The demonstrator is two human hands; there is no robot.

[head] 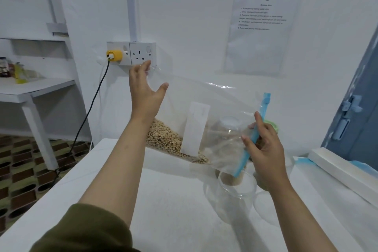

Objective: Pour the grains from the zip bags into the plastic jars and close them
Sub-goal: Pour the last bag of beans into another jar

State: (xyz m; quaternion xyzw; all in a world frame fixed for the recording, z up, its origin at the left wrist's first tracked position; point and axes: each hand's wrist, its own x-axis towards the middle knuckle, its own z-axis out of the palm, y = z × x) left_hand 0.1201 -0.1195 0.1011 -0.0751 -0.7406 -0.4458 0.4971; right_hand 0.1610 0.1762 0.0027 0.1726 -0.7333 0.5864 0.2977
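Above the open jar [237, 188] on the tabletop [163, 200], I tilt the zip bag [204, 112].
Left hand [144, 90] pinches its raised bottom corner; right hand [263, 149] has its grip around the blue zip [253, 139] over the jar, with beans [163, 139] heaped in the lower fold.

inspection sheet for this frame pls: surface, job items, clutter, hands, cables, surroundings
Surface: white table, bare in front.
Job's things: zip bag lifted and tilted, beans pooled in its low corner, blue zip over the clear jar; second jar seen through the bag; green lid behind.
Clutter: white box at the right edge.
Hands: left hand holds the bag's raised corner; right hand pinches the zip.
Cables: black cable from the yellow plug to the floor.
Surroundings: wall socket, instruction sheet, side shelf.
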